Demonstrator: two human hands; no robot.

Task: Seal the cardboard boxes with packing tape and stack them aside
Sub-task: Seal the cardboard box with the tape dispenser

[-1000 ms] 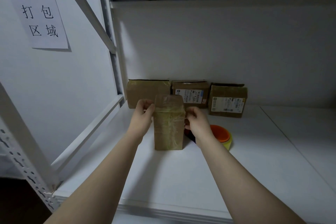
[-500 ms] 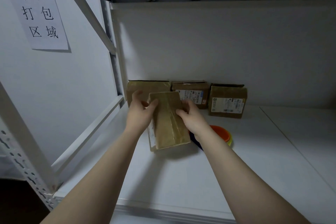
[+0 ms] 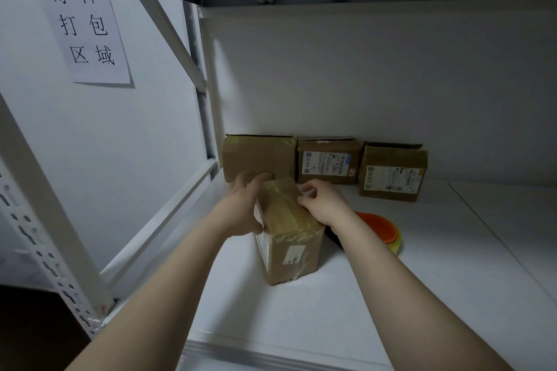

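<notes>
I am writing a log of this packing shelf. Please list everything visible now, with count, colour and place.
taped cardboard box: 1, brown, small white label, on the shelf in front
back boxes: 3, brown, in a row against the back wall; the middle and right ones carry white labels
tape rolls: probably 2, orange on yellow, right of the taped box, partly hidden by the forearm
paper sign: 1, white with black characters, left wall
shelf: 1, white
rack upright: 1, white, perforated, left
left hand: grips the box's left side
right hand: holds its top right edge
</notes>
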